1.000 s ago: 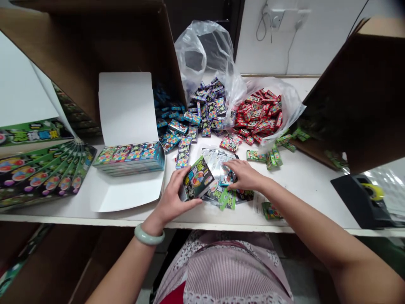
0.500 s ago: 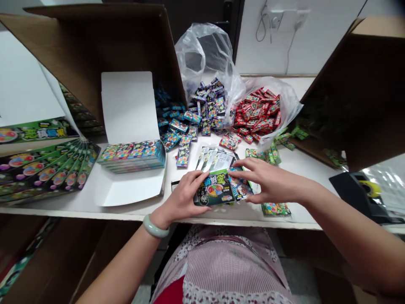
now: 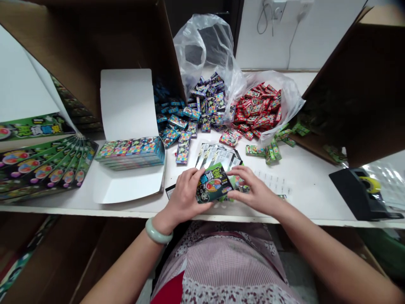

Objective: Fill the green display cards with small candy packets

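Observation:
My left hand (image 3: 183, 196) grips a small dark-green printed box (image 3: 213, 183) near the front edge of the white table (image 3: 303, 177). My right hand (image 3: 255, 192) is closed on small colourful packets (image 3: 238, 182) at the box's right end, touching the box. A jade bangle (image 3: 158, 234) sits on my left wrist. Just behind the box lies a pile of silver-backed sachets (image 3: 217, 155).
An open white tray (image 3: 126, 185) holds a stack of packets (image 3: 131, 151). Behind lie blue packets (image 3: 177, 122), a clear bag of purple packets (image 3: 210, 99) and red packets (image 3: 257, 109), green packets (image 3: 268, 152). Flat green cartons (image 3: 44, 169) fan at left. Tape dispenser (image 3: 363, 192) at right.
My left hand brought the green box from tilted to flat and nearer the table's edge. My right hand left the sachet pile and carried small packets to the box's end.

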### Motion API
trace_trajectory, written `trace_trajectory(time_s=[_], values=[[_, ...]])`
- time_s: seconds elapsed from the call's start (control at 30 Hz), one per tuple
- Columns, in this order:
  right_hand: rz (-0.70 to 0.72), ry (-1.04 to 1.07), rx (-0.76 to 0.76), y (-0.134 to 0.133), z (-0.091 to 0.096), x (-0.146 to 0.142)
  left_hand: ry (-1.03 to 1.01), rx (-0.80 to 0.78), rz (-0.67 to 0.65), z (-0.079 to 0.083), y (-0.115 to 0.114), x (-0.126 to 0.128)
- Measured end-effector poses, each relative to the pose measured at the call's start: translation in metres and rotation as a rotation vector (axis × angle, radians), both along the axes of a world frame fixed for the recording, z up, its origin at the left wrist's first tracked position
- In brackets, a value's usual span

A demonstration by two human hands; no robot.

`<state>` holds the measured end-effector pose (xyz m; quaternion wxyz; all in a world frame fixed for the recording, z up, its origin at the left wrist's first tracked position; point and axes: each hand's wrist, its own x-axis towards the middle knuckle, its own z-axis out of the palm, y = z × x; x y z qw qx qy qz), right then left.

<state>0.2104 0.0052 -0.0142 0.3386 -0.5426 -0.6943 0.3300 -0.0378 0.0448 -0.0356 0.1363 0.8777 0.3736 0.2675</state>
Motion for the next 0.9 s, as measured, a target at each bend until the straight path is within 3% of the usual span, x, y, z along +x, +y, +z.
trace_trajectory(time_s=[0.13, 0.23, 0.33, 0.47, 0.63, 0.77, 0.9], values=[[-0.066, 0.356, -0.191, -0.009, -0.006, -0.014, -0.099, -0.134, -0.014, 0.013, -0.008, 0.009], [-0.168, 0.552, -0.068, -0.008, 0.001, -0.016, -0.38, -0.387, 0.009, 0.014, -0.017, 0.02], [-0.288, 0.658, 0.011, -0.011, -0.003, -0.02, -0.659, -0.627, 0.02, 0.0, -0.028, 0.029], [-0.378, 0.657, -0.053, -0.024, -0.031, -0.031, -0.699, -0.816, -0.051, -0.021, -0.041, 0.028], [-0.41, 0.618, -0.024, -0.036, -0.049, -0.037, -0.679, -0.834, -0.067, -0.025, -0.042, 0.022], [-0.25, 0.336, 0.018, -0.034, -0.037, -0.021, -0.744, -0.689, 0.082, -0.014, -0.033, 0.033], [-0.174, 0.443, -0.073, -0.021, -0.02, -0.004, -0.86, -0.638, 0.096, -0.001, -0.023, 0.046]])
